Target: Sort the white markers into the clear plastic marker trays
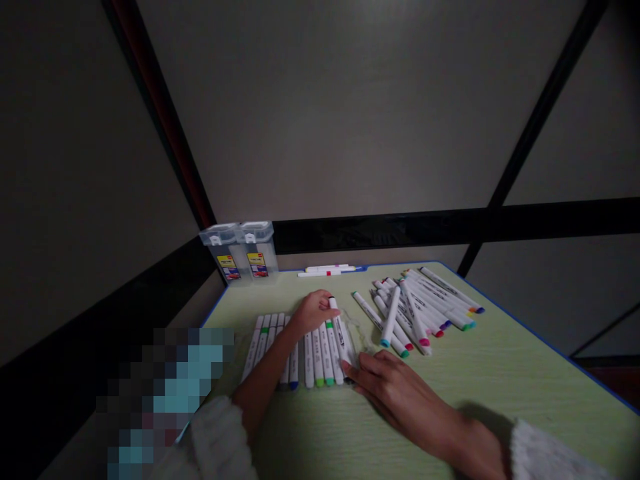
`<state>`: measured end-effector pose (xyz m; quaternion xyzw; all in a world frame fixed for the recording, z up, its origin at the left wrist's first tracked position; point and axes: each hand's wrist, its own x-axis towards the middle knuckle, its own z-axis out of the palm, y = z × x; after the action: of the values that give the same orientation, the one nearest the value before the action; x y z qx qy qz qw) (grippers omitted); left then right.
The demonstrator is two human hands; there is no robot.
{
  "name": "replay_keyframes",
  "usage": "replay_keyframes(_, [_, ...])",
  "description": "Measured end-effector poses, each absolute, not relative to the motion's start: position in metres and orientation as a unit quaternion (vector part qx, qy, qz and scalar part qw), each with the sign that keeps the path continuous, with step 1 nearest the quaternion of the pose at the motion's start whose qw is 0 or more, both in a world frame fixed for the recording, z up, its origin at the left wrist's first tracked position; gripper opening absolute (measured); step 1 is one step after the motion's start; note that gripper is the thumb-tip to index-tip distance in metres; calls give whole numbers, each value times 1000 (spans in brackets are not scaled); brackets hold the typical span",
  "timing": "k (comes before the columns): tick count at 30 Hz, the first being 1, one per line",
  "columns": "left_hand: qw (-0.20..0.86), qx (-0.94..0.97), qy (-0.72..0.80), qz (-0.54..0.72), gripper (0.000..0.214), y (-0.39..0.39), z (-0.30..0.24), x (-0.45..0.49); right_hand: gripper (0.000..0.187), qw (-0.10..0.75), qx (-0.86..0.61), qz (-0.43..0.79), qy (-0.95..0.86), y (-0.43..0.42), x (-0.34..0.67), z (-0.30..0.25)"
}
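Bracketing the marker row (320, 357), left hand (313, 312) and right hand (395, 390) touch it.

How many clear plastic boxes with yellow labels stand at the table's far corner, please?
2. Both stand upright at the table's far left corner: the left box and the right box close beside it. None appears hidden.

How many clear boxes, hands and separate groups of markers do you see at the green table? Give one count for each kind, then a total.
Clear boxes: 2
Hands: 2, left hand and right hand
Groups of markers: 3, the row, the loose pile and the few at the far edge
Total: 7
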<state>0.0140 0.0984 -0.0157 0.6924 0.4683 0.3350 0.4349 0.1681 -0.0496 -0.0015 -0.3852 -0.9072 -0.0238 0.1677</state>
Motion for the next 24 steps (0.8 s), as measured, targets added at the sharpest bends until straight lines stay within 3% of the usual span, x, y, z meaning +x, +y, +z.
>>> replay_keyframes(24, [445, 684, 469, 338, 30, 97, -15, 15, 18, 140, -418, 53, -896, -50, 166, 3])
